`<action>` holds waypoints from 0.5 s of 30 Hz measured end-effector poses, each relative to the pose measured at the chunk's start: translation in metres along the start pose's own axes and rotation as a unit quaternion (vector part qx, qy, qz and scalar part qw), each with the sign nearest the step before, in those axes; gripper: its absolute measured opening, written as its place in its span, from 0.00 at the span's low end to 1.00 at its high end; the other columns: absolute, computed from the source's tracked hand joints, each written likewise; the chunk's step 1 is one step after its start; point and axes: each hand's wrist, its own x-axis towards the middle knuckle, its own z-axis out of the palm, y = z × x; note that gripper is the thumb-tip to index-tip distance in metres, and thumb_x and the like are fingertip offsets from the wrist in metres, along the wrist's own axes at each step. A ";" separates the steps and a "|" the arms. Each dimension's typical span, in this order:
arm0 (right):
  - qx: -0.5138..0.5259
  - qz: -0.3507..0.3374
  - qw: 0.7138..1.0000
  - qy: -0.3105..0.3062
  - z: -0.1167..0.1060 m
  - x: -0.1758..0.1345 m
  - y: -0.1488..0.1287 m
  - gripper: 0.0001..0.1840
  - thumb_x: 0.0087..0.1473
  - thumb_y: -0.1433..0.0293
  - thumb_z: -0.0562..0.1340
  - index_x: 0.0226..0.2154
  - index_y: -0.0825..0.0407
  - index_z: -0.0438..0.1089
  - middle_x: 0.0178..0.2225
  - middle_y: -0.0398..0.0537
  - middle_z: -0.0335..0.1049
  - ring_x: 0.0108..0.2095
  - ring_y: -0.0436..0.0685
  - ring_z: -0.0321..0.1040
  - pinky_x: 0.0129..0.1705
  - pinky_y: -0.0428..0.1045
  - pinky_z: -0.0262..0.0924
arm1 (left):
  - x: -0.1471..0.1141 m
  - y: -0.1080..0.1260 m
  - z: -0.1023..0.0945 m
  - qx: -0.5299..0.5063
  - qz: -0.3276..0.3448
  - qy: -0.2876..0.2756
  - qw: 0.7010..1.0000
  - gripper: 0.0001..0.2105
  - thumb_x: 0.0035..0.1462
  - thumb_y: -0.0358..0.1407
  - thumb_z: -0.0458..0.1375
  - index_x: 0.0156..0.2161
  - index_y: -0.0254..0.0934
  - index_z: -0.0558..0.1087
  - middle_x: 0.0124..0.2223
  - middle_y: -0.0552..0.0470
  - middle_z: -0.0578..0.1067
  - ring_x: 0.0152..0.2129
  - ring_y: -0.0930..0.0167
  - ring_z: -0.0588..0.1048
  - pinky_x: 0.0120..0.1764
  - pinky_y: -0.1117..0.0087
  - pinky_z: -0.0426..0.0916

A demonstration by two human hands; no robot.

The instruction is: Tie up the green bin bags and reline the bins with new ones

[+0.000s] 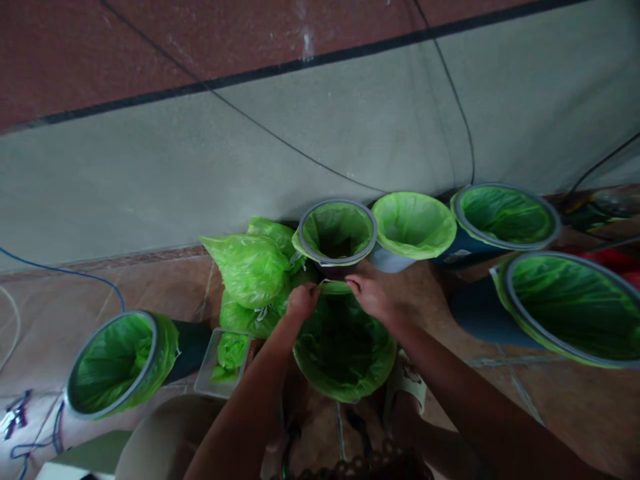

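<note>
A bin lined with a green garbage bag (345, 383) stands on the floor between my feet, its mouth open upward. At the far side of its rim, my left hand (303, 301) pinches the edge of the bag. My right hand (369, 296) grips the same edge a little to the right, so a short stretch of the bag lies between both hands. Just beyond them is a dark bin with a grey ring (375, 233) over its green liner. Full green bags (250, 270) are piled to the left of my left hand.
A white lined bin (414, 227) and two blue ringed bins (480, 313) (445, 252) stand to the right. Another ringed bin (193, 347) leans at left, beside a clear plastic box (204, 373) with green bags. Cables (300, 157) hang along the wall.
</note>
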 end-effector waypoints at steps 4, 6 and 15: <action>-0.065 -0.009 0.996 -0.055 0.012 0.004 0.000 0.18 0.64 0.68 0.52 0.53 0.51 0.69 0.50 0.53 0.74 0.48 0.59 0.72 0.50 0.50 0.61 | -0.007 0.000 0.008 0.066 0.005 -0.003 0.998 0.16 0.64 0.39 0.49 0.52 0.39 0.71 0.44 0.44 0.79 0.43 0.64 0.77 0.45 0.67 0.69; -0.090 0.002 0.993 -0.079 0.013 0.006 0.005 0.18 0.65 0.66 0.50 0.51 0.52 0.69 0.47 0.55 0.75 0.46 0.60 0.73 0.48 0.50 0.62 | -0.009 0.000 0.011 0.082 -0.002 -0.006 0.997 0.16 0.63 0.38 0.49 0.53 0.38 0.70 0.44 0.42 0.79 0.43 0.63 0.77 0.45 0.66 0.69; -0.120 0.085 0.984 -0.104 0.007 -0.012 0.015 0.23 0.67 0.64 0.45 0.49 0.58 0.69 0.42 0.60 0.76 0.44 0.59 0.74 0.44 0.49 0.61 | -0.016 -0.009 0.003 0.063 -0.063 -0.025 0.996 0.24 0.56 0.38 0.58 0.57 0.33 0.65 0.48 0.39 0.77 0.47 0.61 0.76 0.47 0.65 0.69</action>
